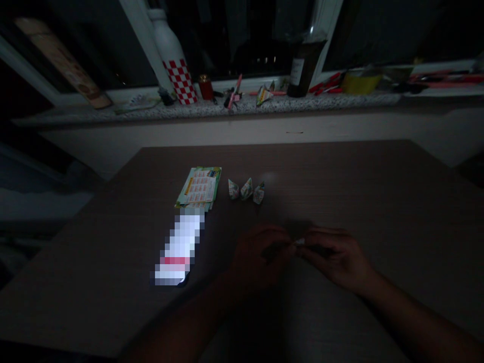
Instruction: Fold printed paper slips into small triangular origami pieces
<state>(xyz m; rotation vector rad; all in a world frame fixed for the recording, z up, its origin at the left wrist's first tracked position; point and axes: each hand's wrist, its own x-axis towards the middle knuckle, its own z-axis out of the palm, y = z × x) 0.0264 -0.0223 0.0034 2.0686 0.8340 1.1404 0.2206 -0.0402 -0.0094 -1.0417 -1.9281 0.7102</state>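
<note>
Above the dim tabletop, my left hand [264, 249] and my right hand [338, 254] meet with their fingertips pinched together. Between them shows a small whitish piece of paper [299, 242], mostly covered by the fingers; its exact fold is too dark to make out. Beyond my left hand stand three small folded paper shapes with pointed tips: a left one [233, 190], a middle one [247, 189] and a right one [259, 193]. A stack of printed paper sheets [200, 186], green-edged with rows of red print, lies to their left.
A lit phone [179, 247], its screen pixelated, lies left of my hands, close to the sheets. On the granite windowsill [212, 108] stand a red-and-white checkered bottle [179, 75], a dark bottle [300, 70], another folded paper shape [263, 94] and several pens.
</note>
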